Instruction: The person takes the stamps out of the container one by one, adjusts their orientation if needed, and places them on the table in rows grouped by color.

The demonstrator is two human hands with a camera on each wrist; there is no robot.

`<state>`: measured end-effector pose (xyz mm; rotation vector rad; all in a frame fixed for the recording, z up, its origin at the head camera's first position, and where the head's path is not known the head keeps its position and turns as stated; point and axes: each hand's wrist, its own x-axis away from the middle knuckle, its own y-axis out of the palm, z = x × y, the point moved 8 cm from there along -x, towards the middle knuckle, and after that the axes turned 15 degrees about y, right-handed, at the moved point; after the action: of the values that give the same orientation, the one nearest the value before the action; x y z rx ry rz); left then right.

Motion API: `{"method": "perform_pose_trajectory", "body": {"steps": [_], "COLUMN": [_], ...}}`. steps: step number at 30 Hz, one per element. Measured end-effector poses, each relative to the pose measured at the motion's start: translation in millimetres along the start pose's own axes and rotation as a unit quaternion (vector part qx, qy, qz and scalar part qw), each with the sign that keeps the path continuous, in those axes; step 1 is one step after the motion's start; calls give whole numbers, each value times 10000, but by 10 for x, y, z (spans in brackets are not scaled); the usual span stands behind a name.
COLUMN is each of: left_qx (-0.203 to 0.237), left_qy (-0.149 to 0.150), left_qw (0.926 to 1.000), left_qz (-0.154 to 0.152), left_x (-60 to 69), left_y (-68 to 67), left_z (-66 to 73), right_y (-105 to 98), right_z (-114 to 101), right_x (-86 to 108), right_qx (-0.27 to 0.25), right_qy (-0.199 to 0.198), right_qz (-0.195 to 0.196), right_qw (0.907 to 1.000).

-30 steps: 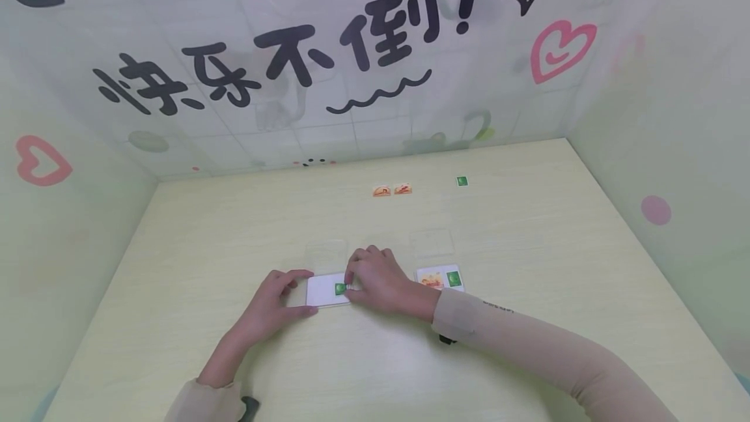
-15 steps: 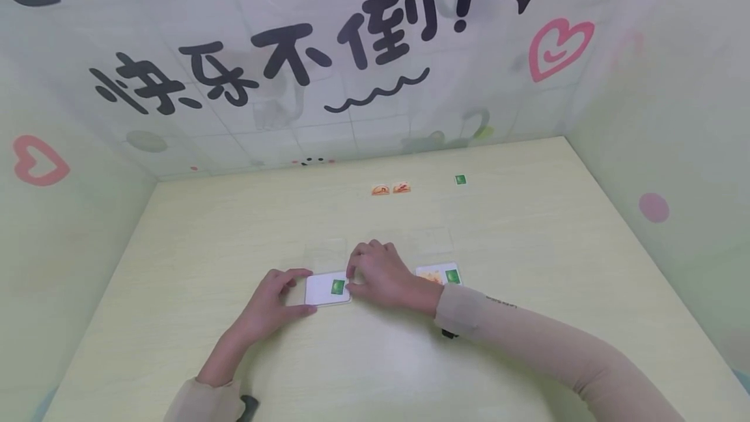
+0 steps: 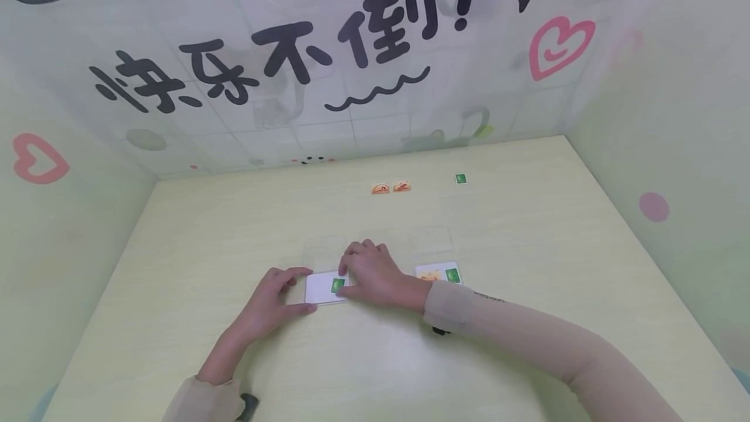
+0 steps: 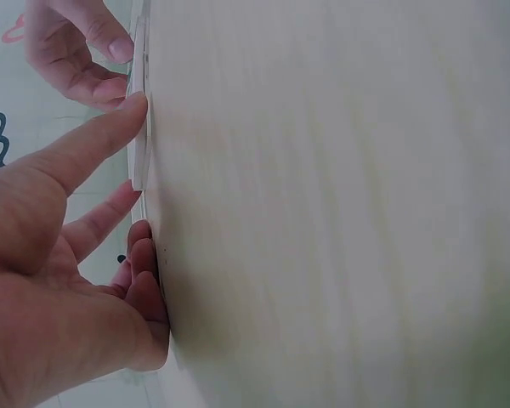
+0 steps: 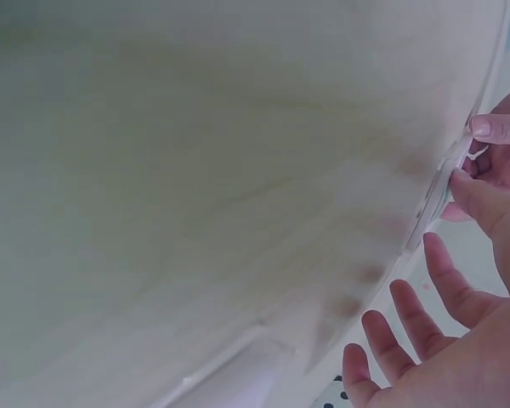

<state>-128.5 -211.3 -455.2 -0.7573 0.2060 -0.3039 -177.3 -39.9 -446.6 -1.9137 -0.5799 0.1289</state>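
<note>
A flat white rectangular plate (image 3: 319, 288) lies on the table. My left hand (image 3: 271, 301) pinches it at its left end, thumb on the near edge and index finger on the far edge. A small green square picture piece (image 3: 338, 285) lies on the plate's right part. Over that right end is my right hand (image 3: 375, 275), with the thumb touching by the green piece and the index finger near the far edge. In the right wrist view, its other fingers spread loosely below the plate (image 5: 435, 197). The contact under the right thumb is partly hidden.
A second white plate (image 3: 438, 267), with an orange picture and a green square, lies beyond the right wrist. Faint clear plastic covers (image 3: 432, 239) lie behind. Two orange pieces (image 3: 390, 187) and another green square (image 3: 461, 179) are near the back wall.
My right hand had the green piece at its fingertips, then drew off it, leaving it on the plate. Now it has moved left over the plate's right end. My left hand has stayed.
</note>
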Motion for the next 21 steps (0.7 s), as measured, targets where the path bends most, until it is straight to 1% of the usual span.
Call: {"method": "perform_pose_trajectory", "body": {"steps": [11,15,21], "left_qx": [33,31,16], "left_qy": [10,2,-13], "left_qw": [10000,10000,10000], "left_qz": [-13,-18,-34], "left_x": [-9,-6,1], "left_y": [10,5,-2], "left_z": [-17,-14,3], "right_y": [2,19,37], "right_z": [-28,-32,-45], "right_x": [-1,-1,14], "right_qx": [-173,-156,-25], "right_qy": [228,203,39], "right_qz": [-87,-102,-57], "right_qw": [9996,9996,10000]}}
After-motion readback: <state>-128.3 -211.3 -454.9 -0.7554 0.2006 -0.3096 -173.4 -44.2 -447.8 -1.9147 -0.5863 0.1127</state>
